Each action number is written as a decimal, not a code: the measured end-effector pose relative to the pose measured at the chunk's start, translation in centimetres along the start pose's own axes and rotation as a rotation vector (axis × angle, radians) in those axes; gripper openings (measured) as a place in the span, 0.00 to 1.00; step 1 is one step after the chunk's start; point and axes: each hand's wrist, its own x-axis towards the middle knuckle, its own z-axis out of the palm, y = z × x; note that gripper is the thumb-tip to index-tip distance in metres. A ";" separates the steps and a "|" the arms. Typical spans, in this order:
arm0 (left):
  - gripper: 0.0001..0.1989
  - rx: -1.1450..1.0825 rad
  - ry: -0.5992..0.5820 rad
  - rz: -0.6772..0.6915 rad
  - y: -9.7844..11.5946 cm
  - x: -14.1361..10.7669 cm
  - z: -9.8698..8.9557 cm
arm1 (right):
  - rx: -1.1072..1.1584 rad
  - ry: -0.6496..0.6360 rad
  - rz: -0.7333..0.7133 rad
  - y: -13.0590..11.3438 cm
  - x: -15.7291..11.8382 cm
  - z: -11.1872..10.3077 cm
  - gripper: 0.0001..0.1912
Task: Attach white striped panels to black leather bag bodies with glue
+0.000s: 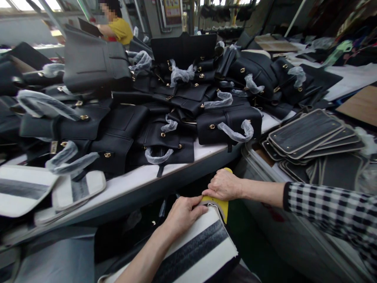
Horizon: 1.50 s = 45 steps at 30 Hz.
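Observation:
A white panel with a broad black stripe (203, 243) lies at the lower middle, on a black piece. My left hand (184, 214) grips its far edge, with the thumb on top. My right hand (224, 184) is closed in a fist around a flat yellow tool (225, 206), whose wide, curved end sits against the panel's far corner. Part of the tool sticks out above the fist. Both hands are close together, the left thumb and fingertips beside the tool. What lies under the panel is mostly hidden.
Black bags (229, 124) with plastic-wrapped handles pile up on the long white table (203, 151). More striped white panels (26, 188) lie at left. Black panels with pale edges (306, 131) are stacked at right. A person in yellow (122, 31) is at the back left.

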 end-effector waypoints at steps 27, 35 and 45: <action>0.18 0.382 0.045 0.088 1.4 -1.7 0.6 | 0.007 -0.056 0.295 -6.2 -2.8 1.8 0.27; 0.29 0.115 0.060 0.024 0.1 -2.3 -2.0 | 0.064 -0.012 0.322 -3.3 -2.0 0.1 0.38; 0.17 0.024 -0.037 -0.035 -0.6 0.0 -2.1 | -0.038 -0.022 0.436 -4.6 -3.4 2.3 0.34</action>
